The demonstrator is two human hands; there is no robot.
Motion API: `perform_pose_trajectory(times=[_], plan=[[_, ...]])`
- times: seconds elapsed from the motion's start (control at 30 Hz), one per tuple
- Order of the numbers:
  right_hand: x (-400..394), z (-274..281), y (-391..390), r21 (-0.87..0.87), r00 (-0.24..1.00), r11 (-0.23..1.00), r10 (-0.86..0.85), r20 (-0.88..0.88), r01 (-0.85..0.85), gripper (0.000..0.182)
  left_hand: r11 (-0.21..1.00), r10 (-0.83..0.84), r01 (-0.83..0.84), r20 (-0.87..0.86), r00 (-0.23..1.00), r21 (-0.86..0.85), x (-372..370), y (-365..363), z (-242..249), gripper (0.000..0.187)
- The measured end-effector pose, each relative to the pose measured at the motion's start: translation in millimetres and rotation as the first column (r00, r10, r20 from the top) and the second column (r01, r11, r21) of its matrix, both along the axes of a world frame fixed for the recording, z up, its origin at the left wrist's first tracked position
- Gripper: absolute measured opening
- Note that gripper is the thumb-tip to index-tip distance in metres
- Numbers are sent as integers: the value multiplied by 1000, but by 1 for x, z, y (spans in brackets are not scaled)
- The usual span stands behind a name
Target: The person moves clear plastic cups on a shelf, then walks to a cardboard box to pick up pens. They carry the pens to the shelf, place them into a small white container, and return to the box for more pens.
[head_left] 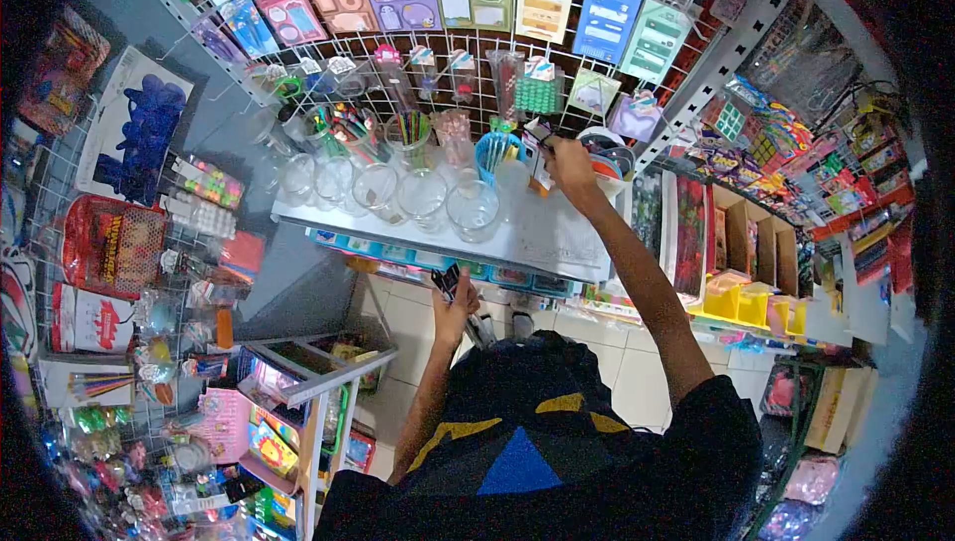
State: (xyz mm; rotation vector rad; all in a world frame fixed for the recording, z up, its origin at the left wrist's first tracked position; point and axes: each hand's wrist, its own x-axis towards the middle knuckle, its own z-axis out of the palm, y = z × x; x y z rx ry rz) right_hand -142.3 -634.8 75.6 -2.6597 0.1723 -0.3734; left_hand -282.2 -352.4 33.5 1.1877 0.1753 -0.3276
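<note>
Handling small goods seemed the step: the right hand [571,167] pinched a dark packet [539,133] by the blue basket [489,155]; the left hand [456,313], fingers curled, gripped a black pack [447,280] (details blurred). Moving either probably called for clearing the cups [473,211].

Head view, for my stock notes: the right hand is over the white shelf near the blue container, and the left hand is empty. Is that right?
Not quite: the left hand is not empty; the head view shows it holding a small black item. The right hand is over the white shelf near the blue container.
</note>
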Motion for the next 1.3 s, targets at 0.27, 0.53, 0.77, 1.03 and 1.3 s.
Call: perform_pose_trajectory(times=[0.27,0.53,0.77,1.03,1.3], plan=[[-45,12,14,80,986,997,-5,168,-9,15,998,-60,60,-9,998,-24,3,-3,4,36],[-128,2,16,144,978,988,-90,187,64,13,993,-117,118,50,992,-23,16,-17,5,32],[-163,-31,31,136,989,980,-148,29,143,26,976,-211,213,55,976,-38,28,-36,10,33],[-181,-3,37,146,977,968,-211,28,205,51,959,-276,279,63,959,-39,38,-61,42,31],[-201,43,45,352,999,935,-49,4,44,67,904,-403,416,130,906,-98,44,-88,66,31]])
